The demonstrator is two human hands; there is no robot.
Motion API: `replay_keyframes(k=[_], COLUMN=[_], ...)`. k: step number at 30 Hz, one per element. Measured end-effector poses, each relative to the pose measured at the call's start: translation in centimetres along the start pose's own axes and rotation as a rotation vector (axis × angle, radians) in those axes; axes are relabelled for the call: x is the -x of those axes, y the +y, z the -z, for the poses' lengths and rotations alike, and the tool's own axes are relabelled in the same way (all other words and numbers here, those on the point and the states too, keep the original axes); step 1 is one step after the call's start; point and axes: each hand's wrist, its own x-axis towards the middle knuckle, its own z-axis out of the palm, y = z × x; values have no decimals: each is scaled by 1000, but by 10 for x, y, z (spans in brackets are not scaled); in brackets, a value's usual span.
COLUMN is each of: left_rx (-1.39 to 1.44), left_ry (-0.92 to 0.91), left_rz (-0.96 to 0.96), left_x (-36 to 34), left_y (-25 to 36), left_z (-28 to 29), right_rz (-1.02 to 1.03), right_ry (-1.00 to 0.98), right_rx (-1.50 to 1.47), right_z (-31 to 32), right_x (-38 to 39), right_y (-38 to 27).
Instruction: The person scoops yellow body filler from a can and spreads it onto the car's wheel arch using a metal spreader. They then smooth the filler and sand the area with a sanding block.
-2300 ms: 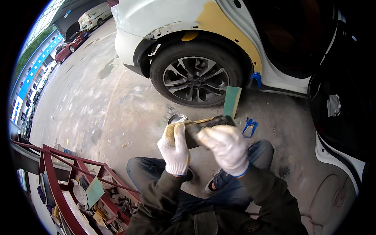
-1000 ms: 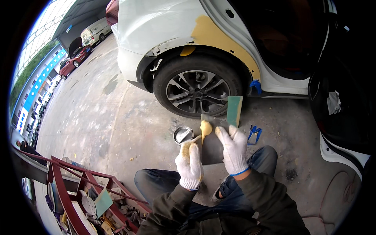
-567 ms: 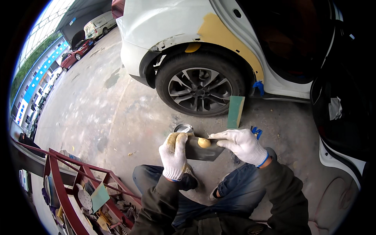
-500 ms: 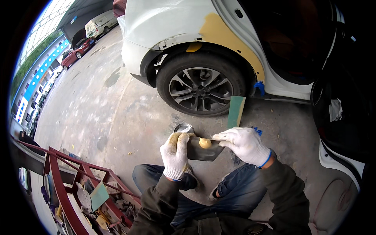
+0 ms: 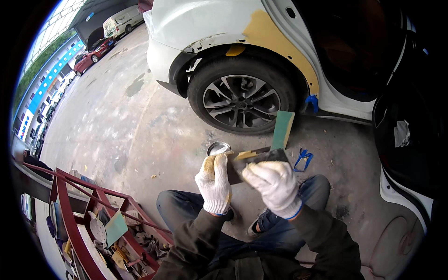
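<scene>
My left hand, in a white knit glove stained yellow, is closed on a dark flat mixing plate. In my right hand, also gloved, is a dark flat putty spreader, slightly blurred and tilted over the plate's right side. Yellow putty shows between the two tools near their upper edges. Just beyond my left hand a round metal tin stands on the floor. Ahead is a white car's rear wheel, with a yellow filler patch on the panel around its arch.
A green sanding sheet leans by the tyre. Blue strap-like pieces lie on the concrete floor to the right. At lower left stands a red metal rack holding tools and sheets. The car's open door is at the right.
My right hand has moved left and turned, bringing the spreader over the plate. The putty, a rounded lump before, now looks flattened. The blue pieces on the floor have come into fuller view.
</scene>
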Motion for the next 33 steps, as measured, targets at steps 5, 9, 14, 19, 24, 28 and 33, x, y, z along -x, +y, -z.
replay_keyframes(k=[5,9,14,19,24,28,33], left_rx=[13,69,47,-4,15,182,19], left_ry=[-21,10,-2,17,-246,-206,-104], left_rz=[-4,13,-13,-21,7,94,38], left_x=[1,3,5,-7,-10,-11,-16], left_y=[-6,-3,2,-5,3,4,2], left_z=[2,-2,-2,5,13,14,9], right_rz=[9,14,-79,-62,-536,-466,-51], right_ry=[51,12,48,-11,2,-194,34], right_rx=[17,-30,-17,-165,-951,-800,78], right_z=[0,-7,-3,1,30,21,13], right_x=[2,5,-5,3,-30,-23,-23], right_y=[6,-9,0,-13,10,36,22])
